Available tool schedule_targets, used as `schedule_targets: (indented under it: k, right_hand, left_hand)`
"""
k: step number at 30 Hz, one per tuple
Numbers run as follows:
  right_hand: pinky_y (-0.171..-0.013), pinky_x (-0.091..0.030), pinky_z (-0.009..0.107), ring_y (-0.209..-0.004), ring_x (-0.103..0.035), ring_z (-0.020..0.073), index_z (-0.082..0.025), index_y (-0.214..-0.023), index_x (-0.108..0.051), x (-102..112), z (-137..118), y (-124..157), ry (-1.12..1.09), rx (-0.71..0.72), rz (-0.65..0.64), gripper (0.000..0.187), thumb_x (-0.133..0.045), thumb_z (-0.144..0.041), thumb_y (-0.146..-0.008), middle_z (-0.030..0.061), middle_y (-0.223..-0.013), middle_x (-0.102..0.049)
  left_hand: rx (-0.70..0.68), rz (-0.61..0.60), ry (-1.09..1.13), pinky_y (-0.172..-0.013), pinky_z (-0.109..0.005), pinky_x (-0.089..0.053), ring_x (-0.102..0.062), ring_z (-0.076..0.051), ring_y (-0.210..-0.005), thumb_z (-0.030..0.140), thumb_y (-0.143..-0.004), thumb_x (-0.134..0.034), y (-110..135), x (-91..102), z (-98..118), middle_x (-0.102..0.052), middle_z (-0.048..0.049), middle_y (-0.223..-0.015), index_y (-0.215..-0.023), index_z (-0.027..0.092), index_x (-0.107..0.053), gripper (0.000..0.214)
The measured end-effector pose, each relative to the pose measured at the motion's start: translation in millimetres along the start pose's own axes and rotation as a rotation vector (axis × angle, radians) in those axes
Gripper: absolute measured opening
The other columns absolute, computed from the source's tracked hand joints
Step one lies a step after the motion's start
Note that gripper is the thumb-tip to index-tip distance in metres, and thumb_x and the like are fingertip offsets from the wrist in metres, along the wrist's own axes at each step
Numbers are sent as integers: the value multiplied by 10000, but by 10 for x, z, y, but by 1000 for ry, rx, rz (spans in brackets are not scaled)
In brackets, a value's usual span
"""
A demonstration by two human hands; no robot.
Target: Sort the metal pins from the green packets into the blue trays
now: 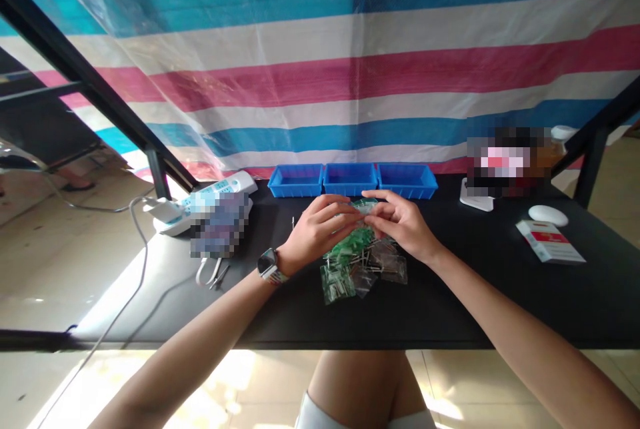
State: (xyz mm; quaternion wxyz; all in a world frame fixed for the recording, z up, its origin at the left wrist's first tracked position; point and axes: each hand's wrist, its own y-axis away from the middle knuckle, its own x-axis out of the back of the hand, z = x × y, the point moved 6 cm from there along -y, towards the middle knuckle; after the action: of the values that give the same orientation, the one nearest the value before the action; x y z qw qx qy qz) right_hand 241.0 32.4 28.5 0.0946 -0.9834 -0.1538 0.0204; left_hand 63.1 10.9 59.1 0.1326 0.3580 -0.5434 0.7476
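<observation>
My left hand (323,224), with a watch (267,262) on its wrist, is closed at the near edge of a small greenish plastic bag (366,204). From the other side my right hand (403,221) pinches the same bag between thumb and fingers. Its contents are hard to make out. Below both hands lies a pile of green plastic bags (356,242) mixed with thin metal pins. A green bag with metal pieces (339,284) sits at the pile's front, beside clear bags (394,269). My left fingertips are partly hidden.
Three blue bins (350,188) stand in a row behind my hands. On the left are a power strip (235,184), a white charger and a cable (145,242). A white mouse (548,216) and a cigarette-type box (550,242) lie right. Black frame posts flank the table (450,322).
</observation>
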Motion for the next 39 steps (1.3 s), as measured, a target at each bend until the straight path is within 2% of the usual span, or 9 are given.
schedule_targets:
  k: [4, 8, 13, 20, 23, 28, 31, 36, 39]
  right_hand:
    - [-554, -479, 276, -570, -597, 135, -212, -1240, -677, 35, 16, 12, 39, 27, 10, 450, -786, -455, -877, 20, -794, -751]
    - [-569, -490, 276, -654, -630, 154, -210, -1080, -730, 88, 28, -1, 78, 86, 55, 313, -777, -430, -862, 35, -833, -738]
    - [-526, -462, 274, -592, -589, 145, -190, -1050, -724, 233, 88, -50, 188, 88, 159, 291, -727, -386, -835, 26, -792, -704]
    - [-657, -470, 305, -688, -624, 174, -181, -851, -739, 431, 21, -96, 643, 151, 225, 126, -646, -255, -810, 47, -811, -732]
    - [-653, -448, 302, -671, -594, 165, -192, -821, -734, 455, -21, -89, 762, 122, 103, 94, -648, -219, -797, 32, -819, -737]
    - [-718, -470, 299, -802, -623, 192, -227, -908, -787, 395, 56, -23, 902, 41, -317, 187, -813, -293, -735, 35, -965, -743]
    - [-766, -484, 313, -862, -638, 214, -231, -937, -799, 381, 65, -8, 963, 70, -359, 235, -850, -302, -719, 50, -994, -731]
    - [-828, -502, 327, -895, -670, 223, -226, -897, -806, 315, 29, -1, 934, 95, -394, 112, -788, -260, -791, 59, -985, -738]
    - [-844, -504, 334, -941, -669, 240, -224, -957, -808, 289, 7, 17, 966, 77, -425, 201, -828, -286, -766, 69, -1031, -736]
  left_hand:
    - [108, 77, 132, -887, -352, -571, -704, -196, -960, 218, -1020, -652, 30, -26, -61, -781, -60, -985, -1076, 218, -748, 111]
    - [362, 151, 261, -817, -312, -554, -701, -182, -857, 296, -999, -677, 83, -87, -231, -773, -59, -919, -980, 198, -753, 126]
    - [711, 371, 567, -718, -276, -557, -700, -165, -756, 448, -878, -795, 225, -98, -690, -758, -49, -853, -992, 169, -756, 304]
    - [1006, 727, 716, -669, -226, -534, -682, -115, -710, 394, -788, -860, 515, 146, -1314, -785, -71, -919, -912, 145, -766, 293]
    - [1060, 764, 875, -777, -252, -578, -743, -143, -833, 373, -833, -824, 554, 150, -1385, -798, -124, -1068, -970, 140, -753, 280]
    - [1077, 756, 1015, -894, -329, -604, -777, -209, -967, 385, -912, -673, 558, 94, -1358, -785, -153, -1186, -1040, 143, -739, 282]
    - [994, 688, 956, -863, -331, -603, -778, -210, -909, 353, -868, -681, 507, 82, -1296, -794, -129, -1116, -1029, 143, -753, 274]
    - [896, 593, 868, -757, -299, -586, -761, -188, -786, 305, -822, -697, 419, 46, -1179, -783, -81, -987, -960, 158, -764, 211]
    - [886, 557, 853, -727, -286, -576, -750, -179, -772, 307, -827, -695, 398, 21, -1143, -772, -77, -989, -962, 160, -757, 209]
